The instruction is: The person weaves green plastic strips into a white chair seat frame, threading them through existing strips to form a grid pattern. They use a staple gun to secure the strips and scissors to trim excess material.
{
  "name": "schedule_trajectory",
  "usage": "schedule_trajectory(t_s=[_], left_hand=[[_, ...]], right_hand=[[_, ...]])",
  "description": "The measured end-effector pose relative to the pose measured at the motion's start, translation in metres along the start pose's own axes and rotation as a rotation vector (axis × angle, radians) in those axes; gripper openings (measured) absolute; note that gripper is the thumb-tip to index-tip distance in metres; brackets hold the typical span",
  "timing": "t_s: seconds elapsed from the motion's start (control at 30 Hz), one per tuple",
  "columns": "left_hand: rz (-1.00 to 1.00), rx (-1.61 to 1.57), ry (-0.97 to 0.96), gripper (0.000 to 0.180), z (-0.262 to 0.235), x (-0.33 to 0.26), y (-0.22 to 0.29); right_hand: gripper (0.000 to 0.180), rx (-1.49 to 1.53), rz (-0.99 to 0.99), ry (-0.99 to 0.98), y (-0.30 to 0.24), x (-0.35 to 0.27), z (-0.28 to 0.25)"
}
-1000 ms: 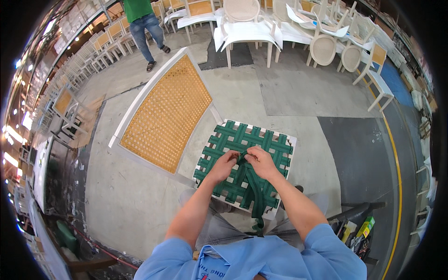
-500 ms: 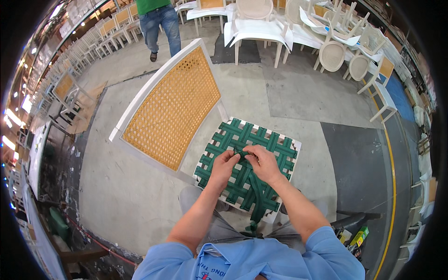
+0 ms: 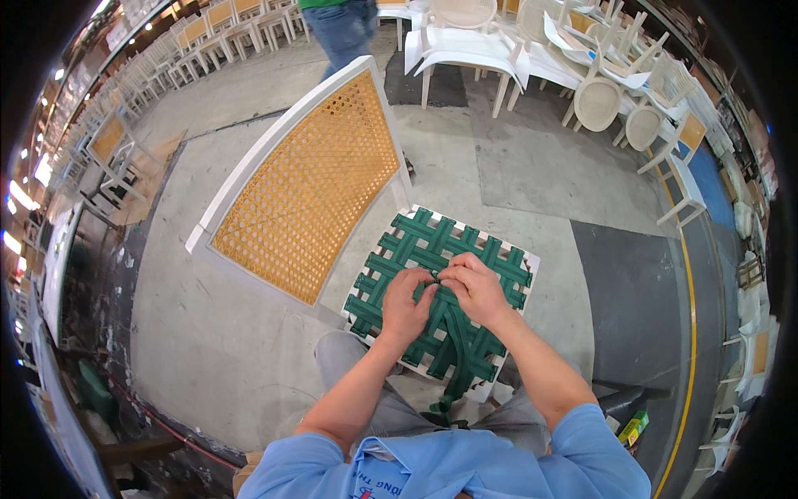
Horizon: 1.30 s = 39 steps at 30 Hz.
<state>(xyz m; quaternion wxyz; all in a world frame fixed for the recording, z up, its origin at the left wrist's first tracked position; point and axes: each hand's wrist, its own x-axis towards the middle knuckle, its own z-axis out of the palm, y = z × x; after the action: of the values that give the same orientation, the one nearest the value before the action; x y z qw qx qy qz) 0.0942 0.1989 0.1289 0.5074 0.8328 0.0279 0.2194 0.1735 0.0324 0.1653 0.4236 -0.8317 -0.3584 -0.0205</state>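
Note:
A white chair with a woven cane back [image 3: 312, 187] stands in front of me, its seat facing my lap. Green webbing [image 3: 420, 237] is interlaced across the seat frame, with small gaps between the bands. Over the middle of the seat, my left hand [image 3: 406, 306] and my right hand [image 3: 478, 291] meet, fingertips pinched on a loose green webbing strap [image 3: 457, 345]. From my fingers this strap runs over the woven bands and hangs past the near edge of the seat. My fingers partly hide the pinched part.
A person in blue jeans [image 3: 345, 33] is beyond the chair back. White chairs [image 3: 474, 54] stand at the back, with more piled at the back right [image 3: 598, 100]. Rows of chairs [image 3: 195, 46] line the far left. A green-yellow box [image 3: 634, 428] lies at the lower right.
The person beyond has walked to the right and is now partly behind the chair back. My hands stay at mid-seat, with the fingers slightly shifted on the strap.

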Motion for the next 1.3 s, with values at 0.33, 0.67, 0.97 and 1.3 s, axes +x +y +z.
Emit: schedule_trajectory(t_s=[0.33,0.67,0.97,1.3], left_hand=[[-0.539,-0.622,-0.412,0.049,0.044,-0.027,-0.06],[-0.378,0.309,0.059,0.032,0.032,0.099,-0.168],[-0.216,0.564,-0.003,0.053,0.069,0.114,-0.203],[-0.147,0.825,-0.217,0.051,0.075,0.12,-0.199]], right_hand=[[0.01,0.097,0.13,-0.19,0.05,0.051,0.016],[0.014,-0.044,0.433,-0.332,0.16,0.132,0.097],[0.017,-0.212,0.504,-0.168,0.205,0.177,0.149],[0.02,-0.219,0.418,-0.063,0.209,0.182,0.158]])
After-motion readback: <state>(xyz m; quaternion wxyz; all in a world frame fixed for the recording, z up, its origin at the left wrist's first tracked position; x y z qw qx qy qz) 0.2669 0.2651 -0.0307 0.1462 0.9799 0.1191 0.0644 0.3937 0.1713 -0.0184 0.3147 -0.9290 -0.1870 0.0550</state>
